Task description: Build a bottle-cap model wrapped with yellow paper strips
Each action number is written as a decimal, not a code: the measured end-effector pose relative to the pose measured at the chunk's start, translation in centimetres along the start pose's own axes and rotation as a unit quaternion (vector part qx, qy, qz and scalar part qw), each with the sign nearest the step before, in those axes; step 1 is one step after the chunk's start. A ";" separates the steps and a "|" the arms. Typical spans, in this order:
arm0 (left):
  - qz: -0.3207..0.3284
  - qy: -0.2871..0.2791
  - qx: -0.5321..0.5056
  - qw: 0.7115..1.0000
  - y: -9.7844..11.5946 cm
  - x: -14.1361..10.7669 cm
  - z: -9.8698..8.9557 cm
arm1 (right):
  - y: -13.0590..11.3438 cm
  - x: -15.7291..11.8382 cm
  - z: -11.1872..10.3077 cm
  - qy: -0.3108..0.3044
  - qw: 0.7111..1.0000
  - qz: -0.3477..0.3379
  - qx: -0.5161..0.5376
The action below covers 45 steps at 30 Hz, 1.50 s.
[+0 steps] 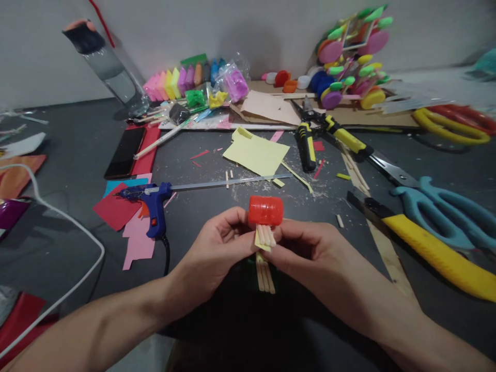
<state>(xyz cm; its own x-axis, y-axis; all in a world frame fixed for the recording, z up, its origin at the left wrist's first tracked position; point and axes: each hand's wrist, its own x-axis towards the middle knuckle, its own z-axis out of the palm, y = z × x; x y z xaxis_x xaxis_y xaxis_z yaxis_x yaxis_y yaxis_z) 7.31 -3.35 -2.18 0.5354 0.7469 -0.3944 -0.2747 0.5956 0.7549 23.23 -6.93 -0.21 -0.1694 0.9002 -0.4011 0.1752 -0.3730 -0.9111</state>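
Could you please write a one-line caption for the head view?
Left hand and right hand hold pale sticks and a red cylinder, with a blue glue gun lying on the dark table.

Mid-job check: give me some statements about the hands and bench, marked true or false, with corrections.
1. The left hand and right hand hold pale sticks. True.
2. The glue gun lies right of both hands. False: the glue gun lies left of them.
3. A yellow sheet lies beyond the red cylinder. True.
4. The right hand grips the blue-handled scissors. False: the blue-handled scissors lie on the table.
5. A clear bottle stands at the back left. True.
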 end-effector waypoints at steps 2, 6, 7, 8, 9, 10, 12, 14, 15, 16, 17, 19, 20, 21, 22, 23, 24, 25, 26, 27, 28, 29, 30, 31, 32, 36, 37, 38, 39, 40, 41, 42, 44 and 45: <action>-0.002 -0.012 0.006 1.000 0.0 0.0 0.0 | 0.0 0.0 -0.1 -0.003 1.000 0.000 0.002; -0.008 -0.013 0.010 1.000 -0.1 0.0 -0.1 | -0.2 -0.1 -0.1 -0.007 1.000 0.009 0.004; -0.009 -0.011 0.010 1.000 -0.1 0.0 -0.1 | -0.3 -0.1 -0.1 -0.007 1.000 0.011 0.004; -0.009 -0.010 0.010 1.000 -0.2 0.0 -0.1 | -0.3 -0.1 0.0 -0.006 1.000 0.012 0.004; -0.010 -0.010 0.011 1.000 -0.2 0.1 -0.1 | -0.4 -0.1 0.0 -0.005 1.000 0.011 0.002; -0.009 -0.010 0.012 1.000 -0.2 0.1 -0.1 | -0.4 -0.1 0.0 -0.006 1.000 0.008 0.000; -0.009 -0.007 0.012 1.000 -0.2 0.1 -0.1 | -0.4 -0.1 0.0 -0.009 1.000 -0.005 -0.008; -0.016 0.005 0.007 1.000 -0.1 0.0 0.0 | -0.4 -0.1 0.0 -0.014 1.000 -0.019 -0.009; -0.020 0.013 0.003 1.000 -0.1 0.0 0.0 | -0.4 -0.1 0.0 -0.016 1.000 -0.024 -0.005; -0.024 0.022 -0.002 0.999 -0.1 -0.1 0.0 | -0.4 -0.1 0.1 -0.018 1.000 -0.024 0.001; -0.028 0.030 -0.007 0.999 0.0 -0.1 0.1 | -0.4 -0.1 0.1 -0.019 1.000 -0.021 0.009; -0.034 0.039 -0.015 0.999 0.1 -0.2 0.1 | -0.4 -0.1 0.2 -0.021 1.000 -0.011 0.017; -0.039 0.040 -0.018 0.998 0.1 -0.2 0.1 | -0.4 -0.1 0.2 -0.022 1.000 -0.006 0.018; -0.043 0.039 -0.020 0.998 0.2 -0.2 0.1 | -0.4 -0.2 0.1 -0.022 1.000 -0.002 0.020; -0.049 0.035 -0.021 0.998 0.2 -0.3 0.1 | -0.4 -0.2 0.1 -0.023 0.999 0.002 0.022; -0.054 0.028 -0.022 0.998 0.3 -0.3 0.0 | -0.3 -0.2 0.0 -0.025 0.999 0.004 0.026; -0.058 0.020 -0.023 0.998 0.4 -0.3 0.0 | -0.3 -0.2 -0.1 -0.029 0.999 0.008 0.031; -0.062 0.011 -0.024 0.998 0.4 -0.3 -0.1 | -0.3 -0.2 -0.1 -0.034 0.999 0.011 0.037; -0.064 0.001 -0.025 0.998 0.5 -0.3 -0.1 | -0.2 -0.3 -0.2 -0.037 0.998 0.014 0.043; -0.067 -0.006 -0.025 0.997 0.5 -0.3 -0.1 | -0.2 -0.3 -0.2 -0.039 0.998 0.016 0.047; -0.068 -0.011 -0.024 0.997 0.5 -0.3 -0.2 | -0.1 -0.3 -0.3 -0.039 0.998 0.016 0.050; -0.070 -0.013 -0.022 0.997 0.5 -0.3 -0.2 | -0.1 -0.3 -0.3 -0.040 0.998 0.013 0.051; -0.071 -0.012 -0.018 0.997 0.5 -0.3 -0.2 | 0.0 -0.3 -0.3 -0.040 0.998 0.010 0.050; -0.072 -0.008 -0.015 0.997 0.5 -0.3 -0.2 | 0.0 -0.4 -0.3 -0.041 0.998 0.007 0.047; -0.073 -0.005 -0.014 0.997 0.5 -0.3 -0.2 | 0.1 -0.4 -0.4 -0.043 0.998 0.007 0.044; -0.060 0.001 -0.026 0.998 0.5 -0.2 -0.1 | 0.5 -0.4 -0.5 -0.048 0.998 0.010 0.033; -0.056 -0.001 -0.030 0.998 0.5 -0.2 -0.1 | 0.5 -0.4 -0.6 -0.049 0.998 0.009 0.033; -0.054 -0.003 -0.033 0.998 0.5 -0.2 -0.1 | 0.6 -0.3 -0.6 -0.049 0.998 0.008 0.034; -0.054 -0.006 -0.036 0.998 0.5 -0.2 -0.1 | 0.6 -0.3 -0.6 -0.049 0.998 0.007 0.035; -0.055 -0.009 -0.037 0.998 0.5 -0.2 -0.1 | 0.6 -0.3 -0.6 -0.048 0.998 0.006 0.036; -0.058 -0.010 -0.036 0.998 0.5 -0.2 -0.1 | 0.6 -0.3 -0.6 -0.047 0.998 0.005 0.036; -0.059 -0.011 -0.036 0.998 0.5 -0.3 -0.1 | 0.6 -0.3 -0.5 -0.046 0.998 0.003 0.036; -0.060 -0.011 -0.033 0.998 0.4 -0.3 -0.1 | 0.4 -0.2 -0.5 -0.041 0.998 -0.001 0.038; -0.059 -0.011 -0.032 0.998 0.4 -0.3 0.0 | 0.4 -0.2 -0.4 -0.039 0.998 -0.003 0.041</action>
<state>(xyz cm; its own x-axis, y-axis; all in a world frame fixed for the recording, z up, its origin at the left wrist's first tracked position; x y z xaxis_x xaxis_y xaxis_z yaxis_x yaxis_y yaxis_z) 7.02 -3.28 -1.79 0.5838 0.6642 -0.4668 -0.2582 0.6971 0.6689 23.75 -7.15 -0.41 -0.2449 0.8833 -0.3997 0.0947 -0.3885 -0.9166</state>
